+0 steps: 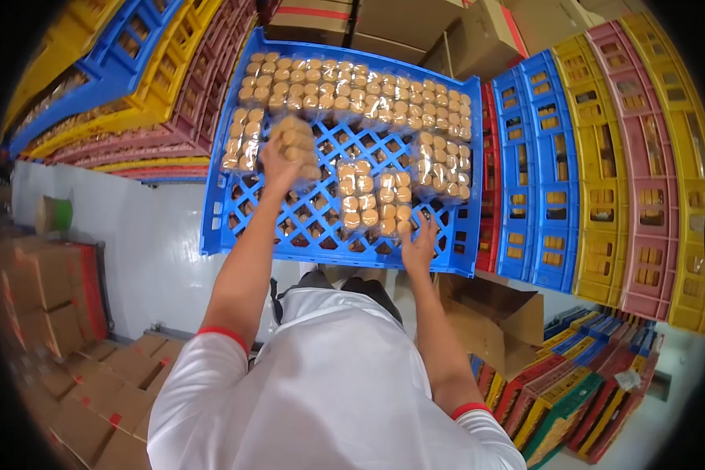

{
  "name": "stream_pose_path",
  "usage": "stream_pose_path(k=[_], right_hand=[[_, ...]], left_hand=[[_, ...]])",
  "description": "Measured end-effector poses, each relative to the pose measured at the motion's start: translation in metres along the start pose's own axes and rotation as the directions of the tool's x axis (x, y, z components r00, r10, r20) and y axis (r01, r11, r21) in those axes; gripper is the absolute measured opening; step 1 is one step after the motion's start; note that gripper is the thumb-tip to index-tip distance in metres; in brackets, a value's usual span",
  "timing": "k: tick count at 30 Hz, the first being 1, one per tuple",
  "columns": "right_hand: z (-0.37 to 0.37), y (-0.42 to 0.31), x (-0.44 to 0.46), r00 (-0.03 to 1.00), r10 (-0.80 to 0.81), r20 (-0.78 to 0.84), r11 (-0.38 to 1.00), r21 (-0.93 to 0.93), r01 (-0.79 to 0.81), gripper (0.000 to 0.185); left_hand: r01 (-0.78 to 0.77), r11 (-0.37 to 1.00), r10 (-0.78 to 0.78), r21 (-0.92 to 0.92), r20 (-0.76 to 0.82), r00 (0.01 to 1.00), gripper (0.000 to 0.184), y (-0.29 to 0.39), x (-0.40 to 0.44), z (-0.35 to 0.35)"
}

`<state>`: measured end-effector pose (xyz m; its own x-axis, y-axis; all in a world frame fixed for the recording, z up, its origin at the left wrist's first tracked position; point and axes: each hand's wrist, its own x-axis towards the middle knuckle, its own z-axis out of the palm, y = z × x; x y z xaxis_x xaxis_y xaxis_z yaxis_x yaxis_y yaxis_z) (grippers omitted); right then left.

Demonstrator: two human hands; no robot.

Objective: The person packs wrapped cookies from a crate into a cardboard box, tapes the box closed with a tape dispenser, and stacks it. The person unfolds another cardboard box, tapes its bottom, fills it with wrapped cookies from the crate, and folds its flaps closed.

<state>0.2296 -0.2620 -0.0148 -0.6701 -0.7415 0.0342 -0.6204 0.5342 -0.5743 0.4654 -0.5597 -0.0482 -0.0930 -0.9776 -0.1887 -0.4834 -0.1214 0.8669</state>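
My left hand [280,163] is closed around a clear-wrapped pack of round brown cakes [296,141], slightly blurred, over the left part of a blue plastic crate [290,252]. Fingers apart, my right hand [421,244] is at the crate's front right. Its thumb side is beside or against a wrapped pack [394,202]; whether it touches cannot be made out. Another pack [358,194] lies just left of that one. Rows of similar packs [337,88] line the far side, with more packs [444,164] on the right. Through the lattice floor, more round cakes show below.
Stacked yellow, pink and blue crates [540,172] rise on the right, and more crates [145,86] on the left. Cardboard boxes [399,27] stand behind. An open carton [489,321] is near my right arm. Brown boxes [94,392] cover the lower left.
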Motion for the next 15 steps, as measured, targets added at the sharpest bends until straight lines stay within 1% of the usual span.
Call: stream_pose_path(k=[1,2,3,5,6,7,8,9,10,11,12,13,14,15], right_hand=[[0.005,0.023,0.000,0.999,0.040,-0.033,0.996,0.079,-0.038,0.062],[0.006,0.043,-0.004,0.995,0.084,-0.057,0.985,0.154,-0.074,0.063],[0.003,0.057,-0.009,0.994,0.099,-0.054,0.985,0.150,-0.090,0.063],[0.001,0.074,0.000,0.961,0.269,0.059,0.926,0.261,-0.275,0.063],[0.010,0.084,0.001,0.932,0.350,0.094,0.853,0.380,-0.358,0.063],[0.011,0.083,0.005,0.934,0.338,0.111,0.854,0.381,-0.354,0.063],[0.009,0.079,0.010,0.901,0.386,0.196,0.802,0.411,-0.433,0.063],[0.006,0.072,0.015,0.860,0.427,0.278,0.746,0.429,-0.509,0.063],[0.000,0.053,0.020,0.856,0.404,0.322,0.699,0.495,-0.516,0.063],[-0.004,0.040,0.025,0.858,0.393,0.329,0.706,0.489,-0.511,0.063],[-0.004,0.028,0.032,0.845,0.391,0.364,0.690,0.492,-0.531,0.064],[-0.002,0.021,0.039,0.830,0.389,0.399,0.671,0.494,-0.552,0.064],[0.001,0.015,0.044,0.833,0.368,0.413,0.698,0.469,-0.541,0.065],[0.002,0.010,0.047,0.833,0.362,0.419,0.701,0.467,-0.539,0.065]], left_hand=[[0.014,0.923,0.014,-0.384,0.071,0.997,0.078,-0.023,-0.001,-0.006],[0.318,0.648,-0.121,-0.692,0.319,0.940,0.071,-0.038,-0.011,-0.017],[0.590,0.212,-0.140,-0.779,0.573,0.808,0.065,-0.051,-0.029,-0.024],[0.683,-0.047,-0.147,-0.728,0.682,0.717,0.055,-0.063,-0.056,-0.018],[0.704,-0.029,-0.136,-0.710,0.700,0.701,0.051,-0.092,-0.057,-0.003],[0.720,-0.012,-0.128,-0.694,0.715,0.688,0.048,-0.126,-0.057,0.011],[0.727,0.099,-0.100,-0.679,0.720,0.686,0.048,-0.130,-0.058,0.023],[0.727,0.090,-0.007,-0.681,0.730,0.684,0.058,-0.112,-0.064,0.031],[0.707,0.045,-0.019,-0.706,0.707,0.707,0.058,-0.100,-0.070,0.039],[0.685,0.000,-0.030,-0.728,0.685,0.728,0.060,-0.091,-0.073,0.045],[0.676,-0.006,-0.032,-0.737,0.676,0.736,0.060,-0.082,-0.076,0.048],[0.668,0.076,-0.098,-0.741,0.661,0.744,0.063,-0.076,-0.077,0.050],[0.661,0.157,-0.164,-0.734,0.641,0.750,0.067,-0.070,-0.078,0.052],[0.656,0.154,-0.167,-0.739,0.635,0.754,0.067,-0.068,-0.078,0.056]])
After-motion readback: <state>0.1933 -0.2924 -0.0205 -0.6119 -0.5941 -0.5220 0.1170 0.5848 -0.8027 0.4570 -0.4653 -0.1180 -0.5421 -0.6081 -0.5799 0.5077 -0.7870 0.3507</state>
